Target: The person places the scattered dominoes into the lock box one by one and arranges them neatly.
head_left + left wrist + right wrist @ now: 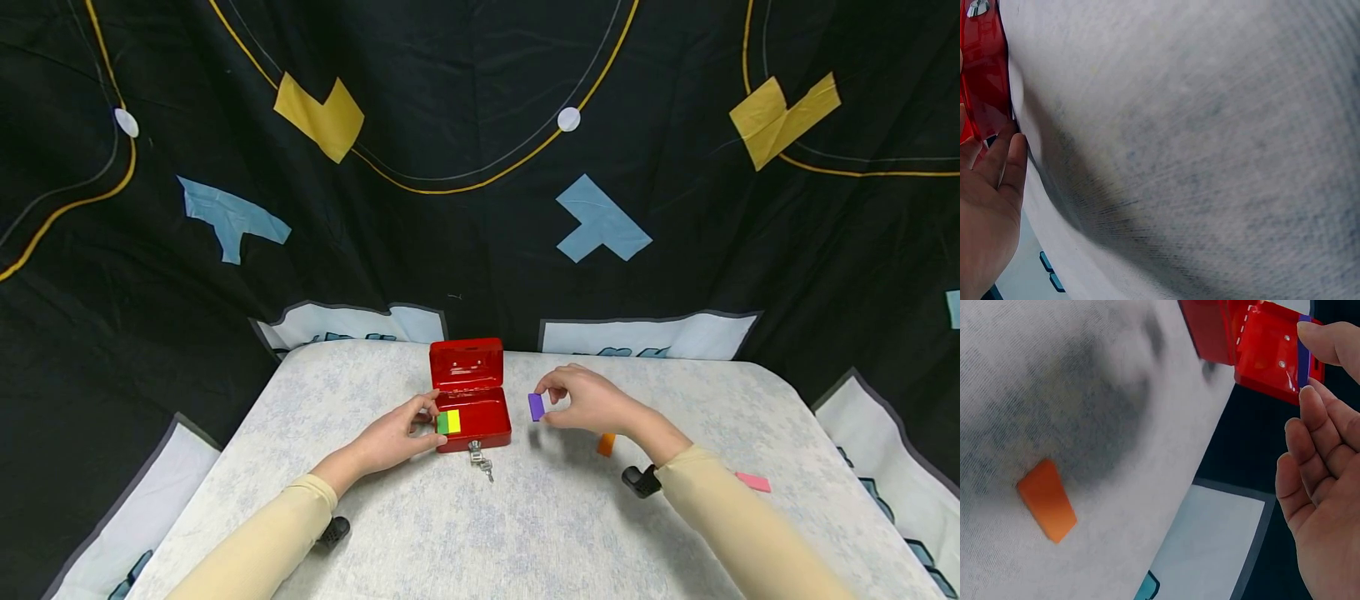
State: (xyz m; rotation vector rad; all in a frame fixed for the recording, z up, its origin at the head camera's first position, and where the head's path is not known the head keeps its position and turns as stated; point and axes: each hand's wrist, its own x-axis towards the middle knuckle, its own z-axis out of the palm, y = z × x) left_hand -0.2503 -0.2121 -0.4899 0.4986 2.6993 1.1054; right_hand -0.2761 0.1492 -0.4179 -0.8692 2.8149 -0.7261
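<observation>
A small red metal cash box (491,417) stands on the table with its lid raised. Inside, at the left, lie a green block (442,423) and a yellow block (453,421) side by side. My left hand (393,433) rests at the box's left side, thumb at the front corner and fingers along the left rim. Between thumb and fingertip, my right hand (588,398) pinches a thin purple block (536,407) above the table, just right of the box. In the right wrist view the purple block (1304,353) overlaps the red lid.
An orange block (606,444) lies below the right hand, and a pink block (753,482) farther right beside the sleeve. Keys (486,468) hang from the lock at the box's front. A dark patterned cloth (472,250) hangs behind the table.
</observation>
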